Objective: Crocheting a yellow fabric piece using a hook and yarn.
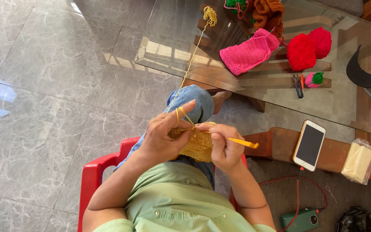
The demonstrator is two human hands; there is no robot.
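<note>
My left hand [162, 137] grips a mustard-yellow crocheted piece [197, 146] over my lap, with yellow yarn [190, 71] wrapped over its raised index finger. The strand runs up to a small yarn bundle [210, 15] on the glass table. My right hand [224, 146] is closed around a yellow crochet hook [241, 142], whose tip is at the top edge of the piece. Both hands touch the piece.
I sit on a red plastic chair [93, 176] on grey marble tiles. The glass table [357, 116] holds a pink crocheted piece [247, 53], red yarn balls [308, 49], brown crochet work [267, 13], small scissors [298, 86]. A phone [309, 145] and a wrapped pale block [358, 162] lie on a wooden ledge.
</note>
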